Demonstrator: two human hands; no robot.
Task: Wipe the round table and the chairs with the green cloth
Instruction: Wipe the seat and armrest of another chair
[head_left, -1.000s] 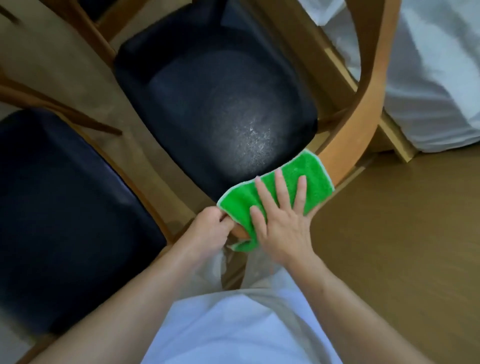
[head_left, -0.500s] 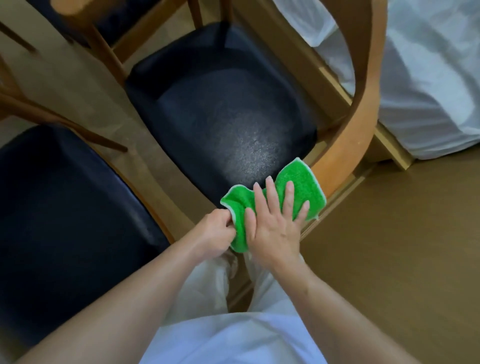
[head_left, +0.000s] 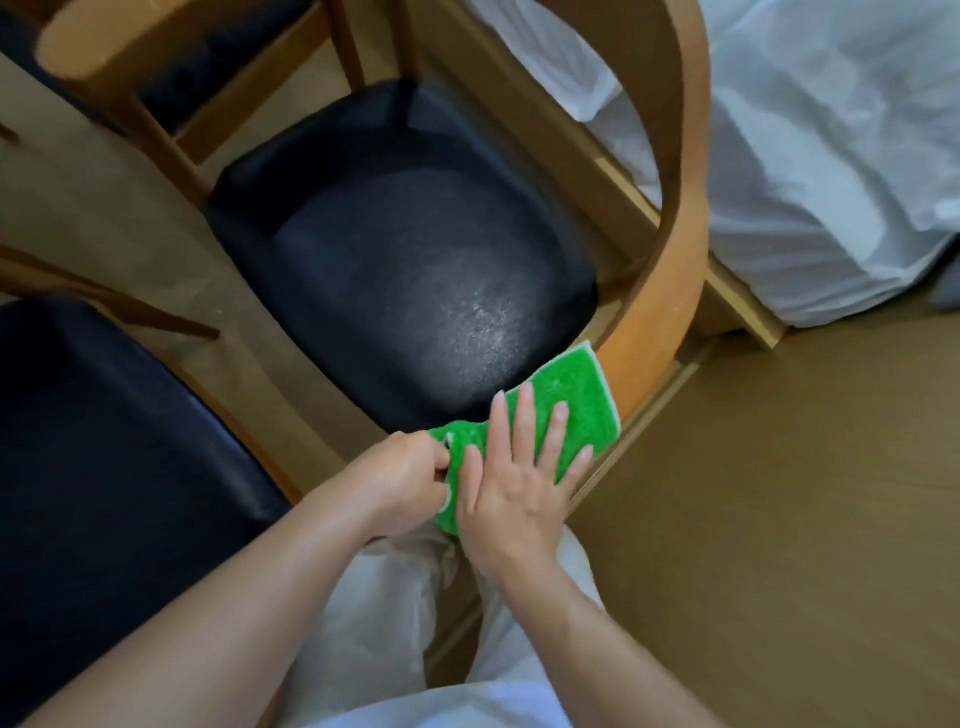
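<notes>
Head view: a person bends over a curved, light-brown wooden chair backrest (head_left: 670, 291) at centre right of the frame, wiping it with a bright green, white-edged microfibre cloth (head_left: 571, 405). The cloth lies draped over the lower end of the rail at lower centre, its long axis running from lower left up to the right, along the wood. The right hand (head_left: 514, 478) presses flat on it, fingers straight and spread, pointing up the rail. The left hand (head_left: 400, 478), just left of it, takes the bunched near end of the cloth in a curled-finger grip. The black padded chair seat (head_left: 405, 270) sits beyond the hands, towards upper left; a second dark padded seat (head_left: 104, 457) fills the left edge. White bedding (head_left: 831, 156) occupies the upper right, above the brown floor (head_left: 779, 519). Unwiped rail appears to lie up and right of the right hand, the nearer one.
</notes>
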